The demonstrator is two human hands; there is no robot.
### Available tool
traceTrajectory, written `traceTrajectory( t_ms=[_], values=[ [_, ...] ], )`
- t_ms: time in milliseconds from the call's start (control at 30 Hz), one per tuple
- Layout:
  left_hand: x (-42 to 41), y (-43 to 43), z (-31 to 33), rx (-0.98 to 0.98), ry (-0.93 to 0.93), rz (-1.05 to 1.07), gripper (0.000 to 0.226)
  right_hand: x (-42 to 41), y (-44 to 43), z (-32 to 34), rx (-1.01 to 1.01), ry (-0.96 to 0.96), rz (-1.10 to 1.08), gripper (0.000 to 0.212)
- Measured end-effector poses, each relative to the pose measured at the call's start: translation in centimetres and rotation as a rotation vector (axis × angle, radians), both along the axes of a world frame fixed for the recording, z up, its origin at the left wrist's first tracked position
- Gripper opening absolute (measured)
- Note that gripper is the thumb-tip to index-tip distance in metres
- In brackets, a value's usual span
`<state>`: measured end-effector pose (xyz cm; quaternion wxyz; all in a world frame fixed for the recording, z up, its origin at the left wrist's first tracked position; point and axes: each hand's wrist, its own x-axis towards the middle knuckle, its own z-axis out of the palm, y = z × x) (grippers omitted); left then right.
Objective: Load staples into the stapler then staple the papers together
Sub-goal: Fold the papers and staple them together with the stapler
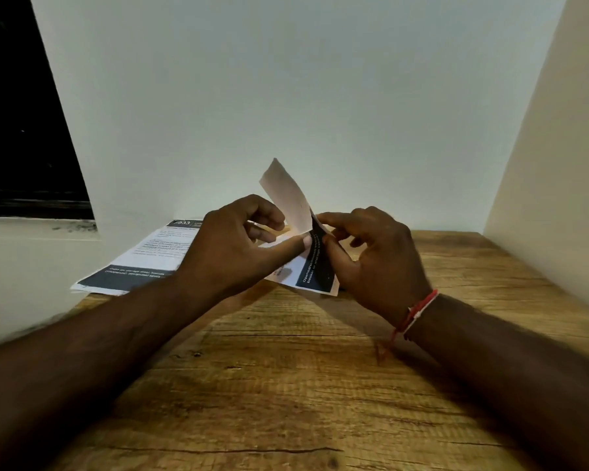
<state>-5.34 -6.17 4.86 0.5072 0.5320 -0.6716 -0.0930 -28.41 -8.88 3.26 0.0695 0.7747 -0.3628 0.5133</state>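
Both my hands hold a small stack of printed papers (315,270) above the far middle of the wooden table (286,385). My left hand (232,246) pinches the sheets from the left, index finger stretched across them. My right hand (371,253) grips their right edge. One corner of a sheet (286,195) curls upward between the hands, showing its blank back. Another printed sheet with dark bands (143,263) lies flat on the table's far left corner, partly over the edge. No stapler or staples are visible.
White walls close in behind (286,96) and on the right (558,181). A dark window opening (21,113) sits at the upper left. A red and white thread band (417,311) circles my right wrist.
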Motion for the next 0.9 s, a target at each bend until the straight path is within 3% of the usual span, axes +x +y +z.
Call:
traceTrajectory(
  t_ms=[200,433,567,767,900],
  values=[
    [-1.0,1.2,0.6,0.001,0.020,-0.026,0.051,0.4,0.7,0.2,0.081,-0.133,0.089,0.032],
    [-2.2,2.3,1.6,-0.060,0.144,-0.061,0.049,1.0,2.4,0.7,0.044,-0.229,0.239,0.030],
    [-2.6,2.6,1.8,-0.094,0.213,-0.092,0.049,1.0,2.6,0.8,0.014,-0.191,0.270,0.029],
    [-2.4,2.5,1.7,-0.104,0.185,-0.117,0.056,1.4,2.3,0.7,0.008,-0.154,0.304,0.033],
    [-2.4,2.1,1.3,-0.075,0.173,-0.119,0.050,1.4,2.3,0.7,0.052,-0.183,0.295,0.029]
  ],
)
